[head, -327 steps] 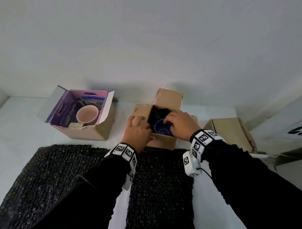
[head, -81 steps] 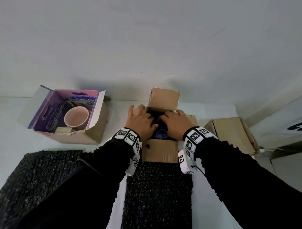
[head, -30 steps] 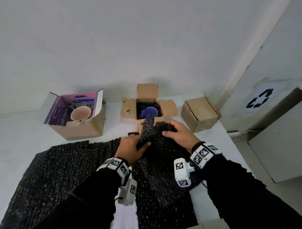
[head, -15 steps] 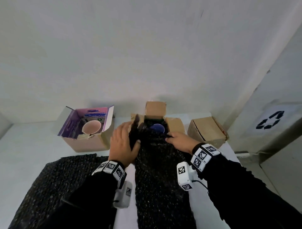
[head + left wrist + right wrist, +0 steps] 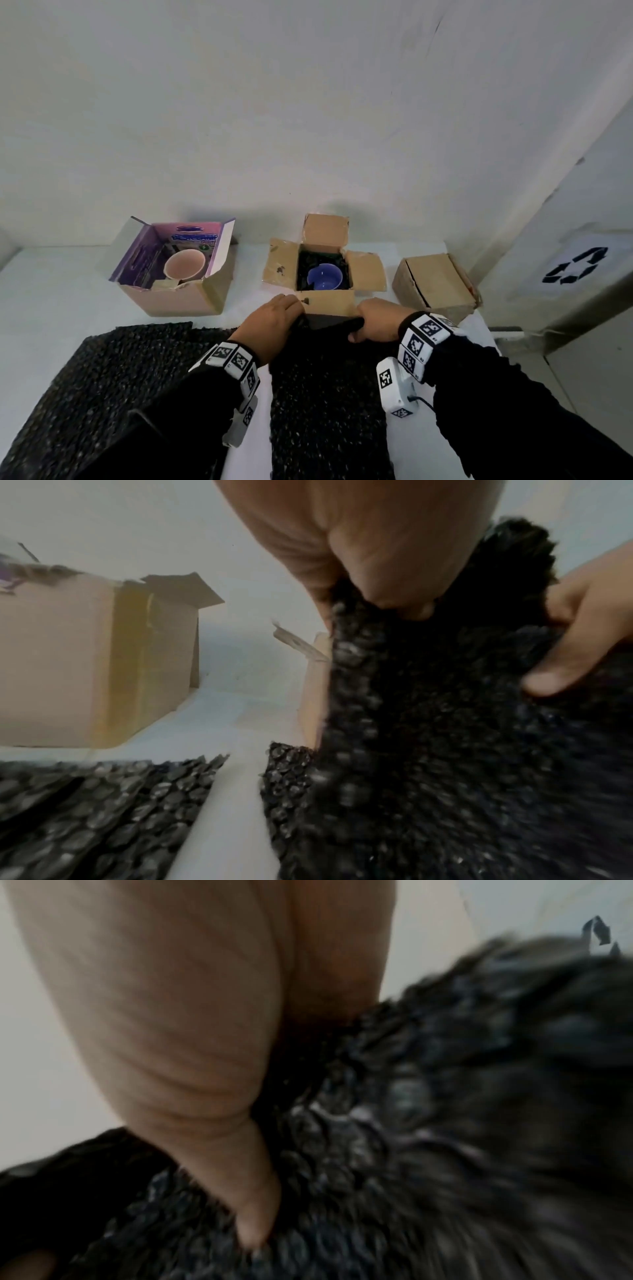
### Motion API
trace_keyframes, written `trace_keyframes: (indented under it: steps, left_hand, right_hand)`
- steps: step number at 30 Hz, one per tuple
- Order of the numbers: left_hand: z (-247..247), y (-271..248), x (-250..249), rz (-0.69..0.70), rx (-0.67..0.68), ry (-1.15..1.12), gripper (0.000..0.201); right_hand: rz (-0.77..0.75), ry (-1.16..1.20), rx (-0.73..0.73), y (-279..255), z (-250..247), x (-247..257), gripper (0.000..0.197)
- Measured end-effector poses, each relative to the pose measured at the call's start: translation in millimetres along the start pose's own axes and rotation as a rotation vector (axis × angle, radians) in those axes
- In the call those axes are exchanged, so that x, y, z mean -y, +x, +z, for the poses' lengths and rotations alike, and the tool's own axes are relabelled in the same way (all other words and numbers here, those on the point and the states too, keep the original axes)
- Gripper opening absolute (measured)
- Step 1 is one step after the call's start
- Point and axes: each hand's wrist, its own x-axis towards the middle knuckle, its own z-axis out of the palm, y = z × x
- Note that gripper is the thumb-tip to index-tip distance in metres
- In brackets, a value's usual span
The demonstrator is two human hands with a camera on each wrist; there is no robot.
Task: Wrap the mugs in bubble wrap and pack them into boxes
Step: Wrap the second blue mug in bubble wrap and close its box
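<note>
Left hand (image 5: 270,322) and right hand (image 5: 375,323) both gripping black bubble wrap (image 5: 325,394) edge before open box (image 5: 329,303) with blue mug (image 5: 324,277).

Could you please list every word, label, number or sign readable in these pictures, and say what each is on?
Recycling symbol: three black chasing arrows, no words, on the white bin at right.
Printed purple box: blue label lettering on its inner flap, too blurred to read.
Wrist bands: black-and-white square marker patterns, no legible words.
Middle box and closed box: no text visible.
</note>
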Motion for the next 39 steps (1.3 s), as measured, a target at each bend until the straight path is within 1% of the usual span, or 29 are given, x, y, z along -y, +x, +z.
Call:
trace_keyframes:
  steps: [2,3,5,7,9,11,12,13,14,15,16,18,19,21,24,26,28,29,30,31,32,33,34,36,37,39]
  left_hand:
    - [-5,5,-6,-0.196,0.062,-0.143,0.019]
    - [-7,9,-7,-0.271,0.093,-0.218,0.021]
    - [-10,16,-10,-0.33,0.102,-0.34,0.026]
    - [-13,20,-11,-0.322,0.05,-0.367,0.038]
    - [-17,22,-9,-0.284,0.031,-0.295,0.05]
    - [-25,25,-8,-0.234,0.086,-0.106,0.065]
    - [-29,28,-7,-0.223,0.153,0.018,0.068]
    - [-33,32,-5,-0.215,0.228,0.135,0.062]
    - [-34,36,-3,-0.205,0.281,0.218,0.049]
    - [-36,40,-1,-0.189,0.281,0.235,0.035]
    - [-38,44,2,-0.159,0.241,0.198,0.023]
    - [-41,51,11,-0.099,0.139,0.049,0.011]
    - [-41,56,16,-0.087,0.116,-0.015,0.01]
    - [-42,66,22,-0.097,0.109,-0.114,0.015]
    - [-43,78,27,-0.174,0.022,-0.285,0.016]
    - [-44,81,28,-0.225,0.012,-0.367,0.022]
    - [-44,83,30,-0.222,0.061,-0.315,0.042]
    - [-42,85,33,-0.208,0.08,-0.261,0.052]
    - [-40,88,35,-0.194,0.083,-0.22,0.059]
    - [-36,91,37,-0.2,0.071,-0.205,0.065]
    - [-32,94,40,-0.221,0.056,-0.194,0.07]
    - [-27,96,43,-0.241,0.047,-0.152,0.072]
    - [-22,98,46,-0.244,0.059,-0.071,0.071]
    - [-13,99,52,-0.221,0.132,0.106,0.063]
    - [-8,99,54,-0.195,0.165,0.157,0.055]
    - [-5,100,55,-0.111,0.18,0.212,0.03]
  right_hand:
    - [0.014,0.016,-0.03,4,1,-4,0.03]
    - [0.011,0.054,-0.033,5,0,-5,0.032]
    - [-0.007,0.121,-0.043,8,-4,-7,0.033]
    - [-0.032,0.209,-0.071,12,-9,-6,0.033]
    - [-0.048,0.317,-0.112,14,-16,-6,0.028]
    - [-0.087,0.396,-0.12,12,-24,-10,0.016]
    - [-0.121,0.387,-0.096,11,-28,-13,0.017]
    - [-0.148,0.334,-0.062,9,-32,-14,0.023]
    - [-0.159,0.25,-0.044,11,-35,-16,0.026]
    - [-0.159,0.151,-0.056,14,-38,-16,0.025]
    - [-0.158,0.07,-0.087,18,-41,-16,0.024]
    - [-0.152,0.029,-0.15,25,-48,-16,0.025]
    - [-0.156,0.047,-0.169,28,-52,-16,0.024]
    - [-0.171,0.073,-0.187,35,-60,-19,0.023]
    - [-0.15,0.138,-0.221,44,-68,-24,0.027]
    - [-0.132,0.192,-0.221,52,-70,-26,0.032]
    - [-0.124,0.278,-0.206,58,-73,-28,0.048]
    - [-0.131,0.347,-0.211,63,-72,-29,0.051]
    - [-0.134,0.373,-0.228,67,-72,-31,0.044]
    - [-0.125,0.35,-0.242,71,-70,-33,0.032]
    - [-0.102,0.241,-0.259,73,-70,-34,0.027]
    - [-0.081,0.127,-0.272,76,-69,-35,0.031]
    - [-0.074,0.028,-0.273,78,-67,-33,0.034]
    - [-0.081,-0.067,-0.267,86,-61,-31,0.036]
    - [-0.09,-0.097,-0.246,92,-57,-32,0.035]
    - [-0.123,-0.18,-0.174,98,-51,-30,0.027]
